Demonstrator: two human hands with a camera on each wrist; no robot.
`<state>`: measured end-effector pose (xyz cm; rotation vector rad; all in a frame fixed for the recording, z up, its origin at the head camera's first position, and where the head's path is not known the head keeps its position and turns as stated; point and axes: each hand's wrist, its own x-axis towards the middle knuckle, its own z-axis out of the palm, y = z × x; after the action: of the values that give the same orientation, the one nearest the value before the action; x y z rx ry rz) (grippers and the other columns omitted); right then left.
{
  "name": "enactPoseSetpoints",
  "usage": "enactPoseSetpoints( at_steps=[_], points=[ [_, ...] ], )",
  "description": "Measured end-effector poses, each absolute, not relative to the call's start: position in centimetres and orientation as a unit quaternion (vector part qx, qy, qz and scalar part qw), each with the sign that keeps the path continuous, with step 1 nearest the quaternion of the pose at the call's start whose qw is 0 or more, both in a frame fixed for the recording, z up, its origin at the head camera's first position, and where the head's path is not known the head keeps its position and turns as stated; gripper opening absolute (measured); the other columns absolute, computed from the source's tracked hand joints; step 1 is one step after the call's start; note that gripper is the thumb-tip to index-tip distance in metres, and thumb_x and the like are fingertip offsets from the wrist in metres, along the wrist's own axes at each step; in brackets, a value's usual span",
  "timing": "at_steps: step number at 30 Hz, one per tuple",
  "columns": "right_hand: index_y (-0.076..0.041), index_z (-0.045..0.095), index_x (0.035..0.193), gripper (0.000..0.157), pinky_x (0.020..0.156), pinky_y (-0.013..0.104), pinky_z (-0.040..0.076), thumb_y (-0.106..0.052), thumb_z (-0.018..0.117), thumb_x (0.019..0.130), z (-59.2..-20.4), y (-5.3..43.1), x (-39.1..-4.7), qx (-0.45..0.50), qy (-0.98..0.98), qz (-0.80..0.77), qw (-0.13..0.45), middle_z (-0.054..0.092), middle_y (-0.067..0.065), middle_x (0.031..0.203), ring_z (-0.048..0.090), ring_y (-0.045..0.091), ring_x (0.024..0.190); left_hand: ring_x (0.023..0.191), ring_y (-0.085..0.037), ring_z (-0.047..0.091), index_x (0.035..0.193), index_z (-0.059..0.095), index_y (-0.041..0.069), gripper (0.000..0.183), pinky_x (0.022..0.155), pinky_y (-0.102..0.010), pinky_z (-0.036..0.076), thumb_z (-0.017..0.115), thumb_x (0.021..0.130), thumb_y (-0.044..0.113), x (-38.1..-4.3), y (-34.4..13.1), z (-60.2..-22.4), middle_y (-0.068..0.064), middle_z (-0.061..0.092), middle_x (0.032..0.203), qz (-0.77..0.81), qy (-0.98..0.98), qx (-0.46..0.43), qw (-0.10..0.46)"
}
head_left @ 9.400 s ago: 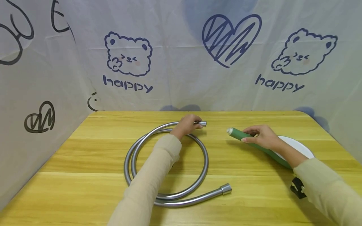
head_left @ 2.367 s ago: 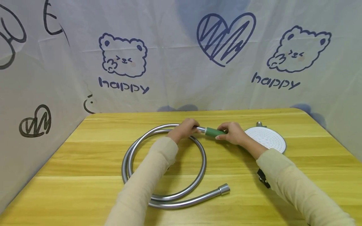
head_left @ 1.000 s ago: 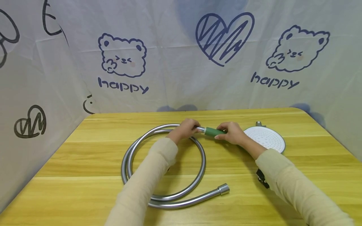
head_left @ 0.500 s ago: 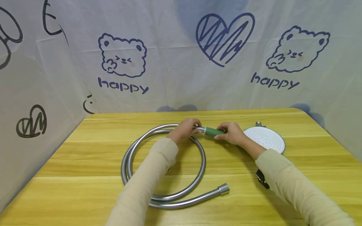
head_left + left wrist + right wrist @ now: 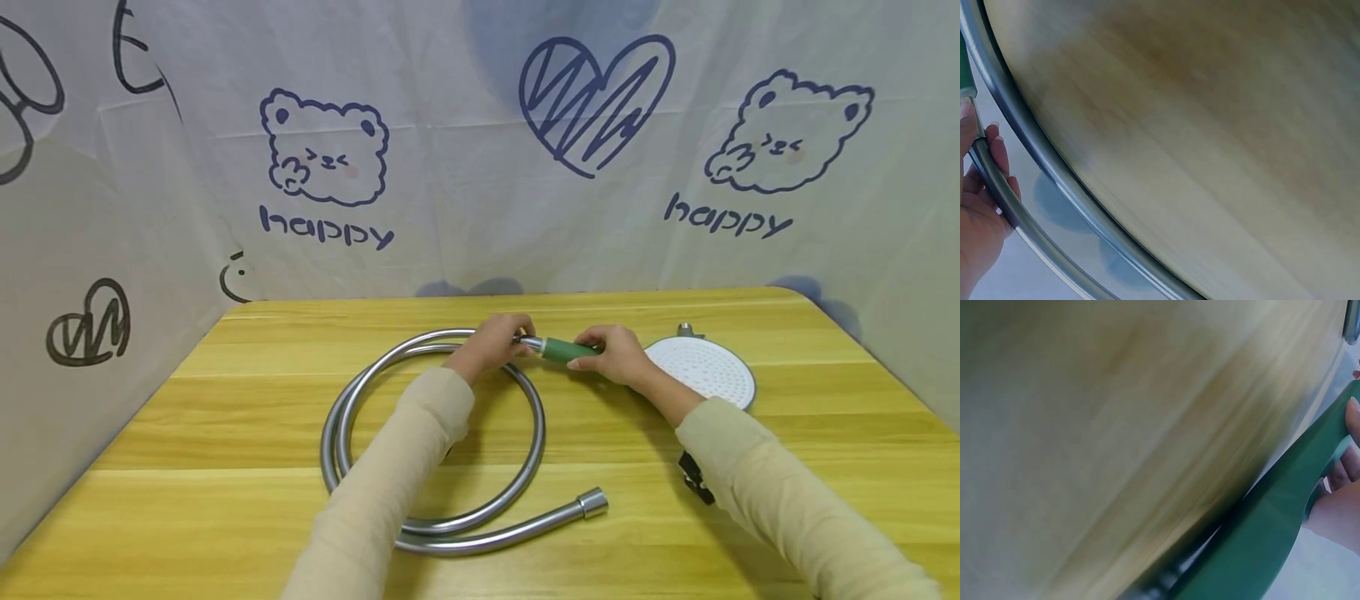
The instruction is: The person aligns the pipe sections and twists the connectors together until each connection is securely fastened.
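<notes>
My left hand [image 5: 495, 340] pinches the chrome end fitting [image 5: 533, 342] of a silver shower hose [image 5: 525, 528]. In the left wrist view, fingers and thumb of the left hand [image 5: 982, 231] lie around the hose just below the green handle. My right hand [image 5: 618, 354] grips the green handle [image 5: 562, 351] of a shower head, whose round white spray face [image 5: 705, 371] is turned up. The handle's end meets the chrome fitting between both hands. The right wrist view has the right hand [image 5: 1341, 494] wrapped around the green handle [image 5: 1266, 519].
The hose lies coiled on the wooden table [image 5: 225, 500], its other end with a chrome nut [image 5: 593, 502] pointing right near the front. A small metal fitting [image 5: 685, 330] stands behind the spray face. White cloth with drawings [image 5: 450, 150] hangs at the back and sides.
Since the oldest frame, the right hand has brought the shower head left, and its handle end now meets the hose fitting. In the last second, the left fingers shift slightly on the fitting.
</notes>
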<state>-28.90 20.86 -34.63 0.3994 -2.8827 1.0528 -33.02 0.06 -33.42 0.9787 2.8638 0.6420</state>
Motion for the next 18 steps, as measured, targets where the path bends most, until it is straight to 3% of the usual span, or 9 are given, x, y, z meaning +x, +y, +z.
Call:
enactPoseSetpoints(
  at_steps=[10,18],
  points=[
    [0.002,0.061,0.118,0.039,0.075,0.034,0.051,-0.015,0.069,0.083,-34.45,20.77,-28.88,0.119,-0.926,0.357,-0.008,0.061,0.022,0.117,0.061,0.030,0.091,0.086,-0.020,0.060,0.107,0.066,0.003,0.025,0.076,-0.031,0.048,0.062,0.088,0.019,-33.03,0.20,-33.33,-0.010,0.067,0.101,0.192,0.929,0.315,0.030],
    [0.001,0.060,0.119,0.040,0.076,0.035,0.050,-0.015,0.069,0.083,-34.43,20.77,-28.90,0.121,-0.925,0.361,-0.010,0.060,0.022,0.119,0.061,0.030,0.092,0.089,-0.020,0.061,0.105,0.066,0.004,0.023,0.078,-0.031,0.049,0.063,0.088,0.019,-32.97,0.21,-33.26,-0.009,0.067,0.102,0.195,0.930,0.310,0.030]
  ],
)
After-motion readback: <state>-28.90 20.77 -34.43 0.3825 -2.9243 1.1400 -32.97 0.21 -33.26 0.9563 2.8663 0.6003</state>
